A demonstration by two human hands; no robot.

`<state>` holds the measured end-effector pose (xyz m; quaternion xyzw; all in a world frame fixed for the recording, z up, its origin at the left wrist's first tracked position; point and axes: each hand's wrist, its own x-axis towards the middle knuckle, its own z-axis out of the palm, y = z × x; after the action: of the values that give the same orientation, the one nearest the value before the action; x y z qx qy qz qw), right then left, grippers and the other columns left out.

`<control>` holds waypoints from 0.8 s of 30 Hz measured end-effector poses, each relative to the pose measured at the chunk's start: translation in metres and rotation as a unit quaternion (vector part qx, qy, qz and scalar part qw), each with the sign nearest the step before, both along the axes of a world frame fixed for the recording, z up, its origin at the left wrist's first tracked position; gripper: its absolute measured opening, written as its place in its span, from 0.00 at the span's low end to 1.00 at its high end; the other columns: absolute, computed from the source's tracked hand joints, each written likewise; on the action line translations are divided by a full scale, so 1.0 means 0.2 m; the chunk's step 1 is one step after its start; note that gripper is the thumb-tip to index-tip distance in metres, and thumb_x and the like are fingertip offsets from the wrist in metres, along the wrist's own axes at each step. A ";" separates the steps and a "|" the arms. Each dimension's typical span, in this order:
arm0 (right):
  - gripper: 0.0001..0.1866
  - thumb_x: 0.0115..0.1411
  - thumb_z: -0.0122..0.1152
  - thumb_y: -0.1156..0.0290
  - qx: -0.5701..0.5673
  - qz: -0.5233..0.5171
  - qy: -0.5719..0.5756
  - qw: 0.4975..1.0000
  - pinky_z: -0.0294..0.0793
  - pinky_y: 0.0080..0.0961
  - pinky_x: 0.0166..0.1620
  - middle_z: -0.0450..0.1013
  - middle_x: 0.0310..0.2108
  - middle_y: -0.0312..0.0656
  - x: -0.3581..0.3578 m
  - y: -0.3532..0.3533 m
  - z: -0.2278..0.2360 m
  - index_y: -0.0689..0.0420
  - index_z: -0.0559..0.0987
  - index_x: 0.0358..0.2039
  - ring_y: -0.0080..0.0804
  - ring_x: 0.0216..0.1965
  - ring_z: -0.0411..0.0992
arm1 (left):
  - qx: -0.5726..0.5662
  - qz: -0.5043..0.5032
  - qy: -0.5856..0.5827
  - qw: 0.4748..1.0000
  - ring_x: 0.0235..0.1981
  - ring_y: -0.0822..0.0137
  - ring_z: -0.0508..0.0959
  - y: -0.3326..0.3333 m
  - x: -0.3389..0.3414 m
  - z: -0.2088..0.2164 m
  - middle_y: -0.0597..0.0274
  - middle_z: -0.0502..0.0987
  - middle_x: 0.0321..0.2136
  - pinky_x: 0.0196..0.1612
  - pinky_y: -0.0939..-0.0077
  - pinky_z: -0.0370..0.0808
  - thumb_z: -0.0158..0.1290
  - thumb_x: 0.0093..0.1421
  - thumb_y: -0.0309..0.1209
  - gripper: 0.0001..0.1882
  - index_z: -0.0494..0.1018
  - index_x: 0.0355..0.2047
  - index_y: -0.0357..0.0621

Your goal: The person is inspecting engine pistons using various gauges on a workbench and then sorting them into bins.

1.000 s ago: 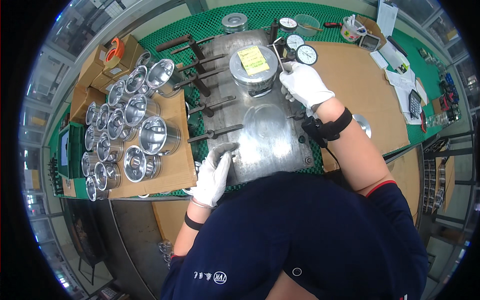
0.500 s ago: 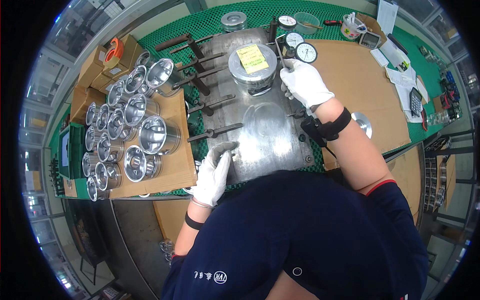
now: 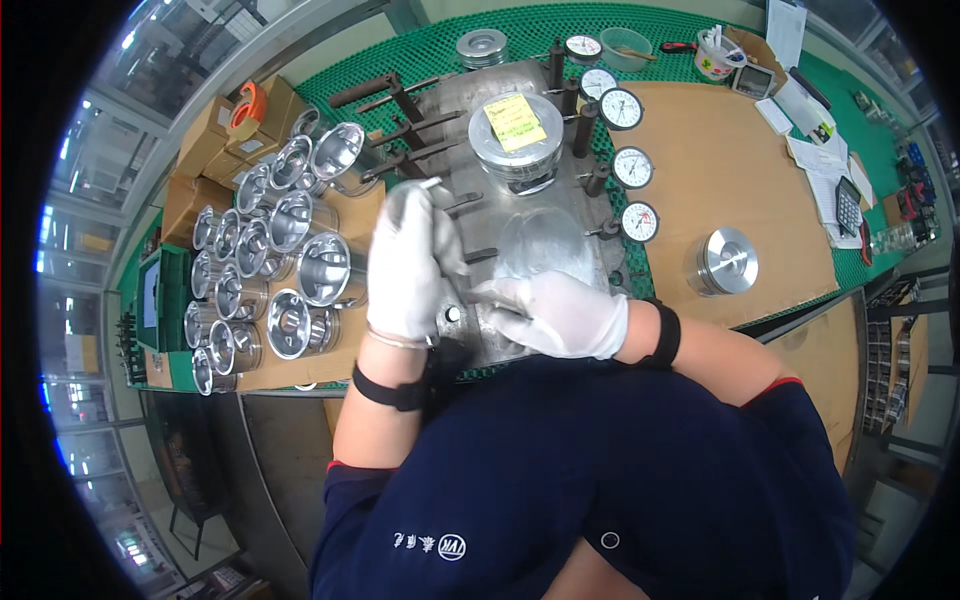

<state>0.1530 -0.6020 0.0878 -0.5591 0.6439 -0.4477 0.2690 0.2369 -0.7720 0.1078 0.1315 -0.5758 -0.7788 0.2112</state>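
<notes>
My left hand [image 3: 408,262], in a white glove, is raised over the left edge of the steel plate [image 3: 480,345]. It is smeared by motion, and its grip cannot be made out. My right hand [image 3: 560,312], also gloved, is low over the plate's near part. Its fingers are pressed together and point left toward the other hand; what they hold, if anything, is hidden. Farther back on the plate stands a metal piston [image 3: 516,165] with a yellow note [image 3: 515,122] on top. Dial gauges [image 3: 631,167] line the plate's right side, and dark rods [image 3: 410,125] its left.
Several shiny pistons [image 3: 325,268] stand on cardboard at left. A single piston [image 3: 727,262] sits on the right cardboard [image 3: 715,160]. Behind are a ribbed metal disc [image 3: 481,47] and a green bowl [image 3: 625,47]. Papers and a calculator [image 3: 848,205] lie far right.
My right hand has left the gauges, where it held a slim rod, and come down to the near plate. My left hand has risen. More gauges and the right-hand piston are uncovered.
</notes>
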 end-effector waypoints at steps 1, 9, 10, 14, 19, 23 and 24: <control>0.16 0.60 0.54 0.68 0.031 0.001 -0.020 0.999 0.75 0.37 0.36 0.77 0.33 0.55 -0.01 0.02 -0.01 0.61 0.75 0.47 0.51 0.32 0.76 | -0.120 0.080 -0.075 0.987 0.13 0.77 0.62 -0.03 -0.04 0.07 0.68 0.65 0.15 0.17 0.82 0.60 0.41 0.71 0.40 0.16 0.69 0.43 0.39; 0.16 0.64 0.53 0.70 0.091 -0.009 -0.072 0.993 0.76 0.27 0.39 0.78 0.35 0.46 -0.08 0.16 -0.06 0.60 0.74 0.51 0.30 0.33 0.79 | -0.621 0.100 -0.257 0.733 0.35 0.51 0.79 -0.68 -0.19 0.03 0.47 0.78 0.27 0.41 0.66 0.73 0.46 0.64 0.48 0.27 0.74 0.50 0.35; 0.16 0.64 0.53 0.69 0.082 -0.010 -0.044 0.996 0.76 0.26 0.40 0.79 0.35 0.47 -0.09 0.17 -0.08 0.61 0.74 0.51 0.32 0.33 0.78 | -0.623 0.100 -0.258 0.732 0.35 0.51 0.79 -0.70 -0.20 0.03 0.47 0.78 0.27 0.41 0.66 0.73 0.46 0.64 0.48 0.27 0.74 0.50 0.35; 0.17 0.63 0.55 0.68 0.120 -0.023 -0.040 0.992 0.75 0.27 0.41 0.79 0.36 0.50 -0.10 0.20 -0.05 0.61 0.75 0.51 0.35 0.33 0.78 | -0.654 0.066 -0.312 0.686 0.35 0.48 0.79 -0.71 -0.22 0.01 0.43 0.78 0.27 0.42 0.64 0.72 0.44 0.65 0.49 0.28 0.74 0.48 0.34; 0.17 0.63 0.55 0.69 0.118 -0.024 -0.044 0.992 0.75 0.27 0.39 0.79 0.35 0.48 -0.11 0.22 -0.09 0.61 0.75 0.51 0.33 0.32 0.77 | -0.557 0.065 -0.305 0.770 0.36 0.46 0.78 -0.73 -0.22 0.04 0.42 0.78 0.29 0.43 0.65 0.71 0.45 0.65 0.51 0.27 0.76 0.45 0.39; 0.17 0.63 0.55 0.69 0.133 -0.020 -0.059 0.989 0.75 0.26 0.40 0.79 0.35 0.49 -0.11 0.21 -0.08 0.61 0.75 0.50 0.33 0.33 0.78 | -0.588 0.097 -0.264 0.759 0.36 0.45 0.77 -0.74 -0.22 -0.01 0.42 0.78 0.29 0.43 0.63 0.70 0.45 0.64 0.52 0.27 0.77 0.43 0.40; 0.17 0.63 0.55 0.69 0.134 -0.022 -0.060 0.989 0.75 0.26 0.40 0.79 0.35 0.49 -0.11 0.21 -0.08 0.61 0.75 0.50 0.33 0.33 0.78 | -0.589 0.093 -0.301 0.744 0.37 0.44 0.77 -0.70 -0.24 0.02 0.41 0.78 0.29 0.43 0.62 0.70 0.45 0.64 0.52 0.27 0.77 0.43 0.39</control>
<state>0.1301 -0.5592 0.0715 -0.4757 0.6931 -0.3959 0.3695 0.1885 -0.9128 0.1126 0.2609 -0.9387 -0.1814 0.1337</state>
